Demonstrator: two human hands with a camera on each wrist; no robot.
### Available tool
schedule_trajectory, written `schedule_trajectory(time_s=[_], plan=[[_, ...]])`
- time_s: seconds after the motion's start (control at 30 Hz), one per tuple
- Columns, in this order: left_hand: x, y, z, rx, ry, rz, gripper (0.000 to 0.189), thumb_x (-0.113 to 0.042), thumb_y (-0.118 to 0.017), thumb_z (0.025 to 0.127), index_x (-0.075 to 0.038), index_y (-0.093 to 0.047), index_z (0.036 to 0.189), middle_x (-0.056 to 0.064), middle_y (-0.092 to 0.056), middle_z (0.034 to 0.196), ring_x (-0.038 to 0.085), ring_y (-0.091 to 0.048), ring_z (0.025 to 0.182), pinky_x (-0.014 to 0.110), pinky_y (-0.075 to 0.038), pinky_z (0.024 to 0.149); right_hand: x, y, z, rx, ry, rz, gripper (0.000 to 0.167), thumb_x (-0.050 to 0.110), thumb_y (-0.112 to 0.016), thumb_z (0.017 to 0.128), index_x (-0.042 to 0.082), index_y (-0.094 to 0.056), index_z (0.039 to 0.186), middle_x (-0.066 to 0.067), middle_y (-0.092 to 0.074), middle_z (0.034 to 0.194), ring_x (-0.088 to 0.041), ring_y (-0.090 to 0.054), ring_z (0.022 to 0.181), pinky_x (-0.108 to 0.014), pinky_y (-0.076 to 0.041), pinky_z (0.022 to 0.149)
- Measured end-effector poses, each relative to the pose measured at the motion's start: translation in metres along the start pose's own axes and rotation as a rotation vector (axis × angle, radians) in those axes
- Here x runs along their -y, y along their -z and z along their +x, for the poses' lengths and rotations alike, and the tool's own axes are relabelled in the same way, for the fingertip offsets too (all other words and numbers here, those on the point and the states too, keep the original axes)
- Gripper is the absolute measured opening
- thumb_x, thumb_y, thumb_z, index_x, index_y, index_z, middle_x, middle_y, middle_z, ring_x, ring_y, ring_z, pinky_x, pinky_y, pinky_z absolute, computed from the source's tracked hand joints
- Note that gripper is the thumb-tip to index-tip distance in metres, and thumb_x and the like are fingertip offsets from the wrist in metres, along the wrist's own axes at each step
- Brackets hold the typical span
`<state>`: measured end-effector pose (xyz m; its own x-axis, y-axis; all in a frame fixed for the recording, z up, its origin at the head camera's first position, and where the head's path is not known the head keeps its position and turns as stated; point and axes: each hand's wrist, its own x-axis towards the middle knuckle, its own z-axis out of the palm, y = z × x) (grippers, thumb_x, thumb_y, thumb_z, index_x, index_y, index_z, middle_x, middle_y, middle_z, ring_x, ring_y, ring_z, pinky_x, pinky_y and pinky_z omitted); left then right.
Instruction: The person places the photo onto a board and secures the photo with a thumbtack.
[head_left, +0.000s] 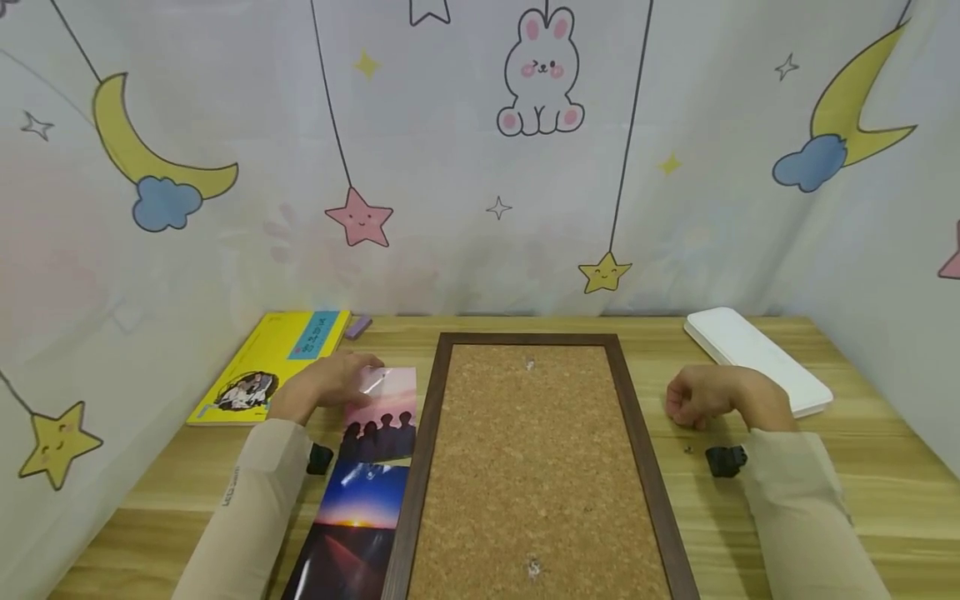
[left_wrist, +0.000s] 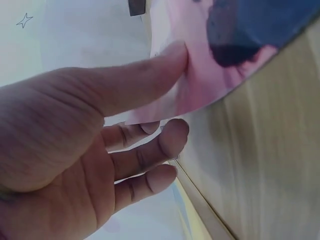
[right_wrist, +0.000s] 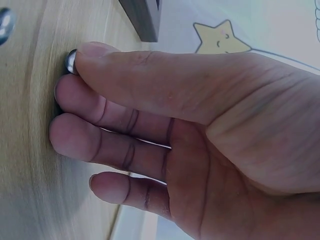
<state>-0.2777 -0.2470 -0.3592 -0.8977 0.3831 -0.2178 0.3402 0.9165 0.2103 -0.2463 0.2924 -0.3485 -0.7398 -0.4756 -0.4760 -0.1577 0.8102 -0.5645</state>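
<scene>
My left hand (head_left: 336, 382) pinches the near corner of a glossy pink photo (left_wrist: 202, 87) with dark silhouettes, thumb on top and fingers beneath. In the head view, that photo lies along the left side of a cork board (head_left: 536, 467) in a dark wooden frame. Below it is a sunset photo (head_left: 356, 521), partly overlapped. On the right, my right hand (head_left: 705, 396) is down at the tabletop, thumb and index fingertip on a small shiny silver thumbtack (right_wrist: 71, 62). A second silver thumbtack (right_wrist: 5, 25) lies close by on the wood.
Clear pins or tacks show near the cork's top (head_left: 530, 364) and bottom (head_left: 533, 568). A yellow book (head_left: 255, 358) and a small purple block (head_left: 358, 327) lie at back left. At back right sits a white case (head_left: 757, 358). A patterned curtain (head_left: 465, 167) closes off the back.
</scene>
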Motion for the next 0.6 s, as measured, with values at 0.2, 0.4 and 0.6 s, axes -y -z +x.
schedule_trajectory(time_s=[0.2,0.4,0.6], plan=[[0.0004,0.0035,0.0006,-0.056,-0.013,0.005,0.043,-0.006,-0.068,0.092,-0.004,-0.058,0.134,0.019,-0.065,0.115,0.028,-0.056,0.089,0.044,-0.051,0.081,-0.0002,0.0013,-0.0004,0.007,0.013,-0.015,0.009,-0.003,-0.062,0.09,0.003,-0.062,0.083,-0.001,-0.059,0.075,-0.014,-0.056,0.068,-0.029,-0.048,0.064],[0.0009,0.0029,-0.001,-0.157,-0.045,0.002,0.037,-0.001,-0.062,0.094,0.0,-0.059,0.131,0.018,-0.067,0.109,0.027,-0.057,0.083,0.046,-0.052,0.084,-0.0022,0.0013,-0.0002,0.013,0.037,-0.024,0.01,-0.001,-0.061,0.091,0.002,-0.061,0.082,0.0,-0.058,0.074,-0.013,-0.055,0.067,-0.029,-0.046,0.063],[0.0003,0.0031,-0.0028,-0.247,-0.076,-0.023,0.032,0.002,-0.062,0.093,0.003,-0.061,0.125,0.019,-0.067,0.106,0.028,-0.058,0.083,0.048,-0.052,0.086,-0.0035,0.0004,0.0005,0.007,0.027,-0.023,0.01,0.0,-0.061,0.094,0.002,-0.061,0.083,-0.001,-0.059,0.075,-0.014,-0.057,0.067,-0.031,-0.047,0.064]])
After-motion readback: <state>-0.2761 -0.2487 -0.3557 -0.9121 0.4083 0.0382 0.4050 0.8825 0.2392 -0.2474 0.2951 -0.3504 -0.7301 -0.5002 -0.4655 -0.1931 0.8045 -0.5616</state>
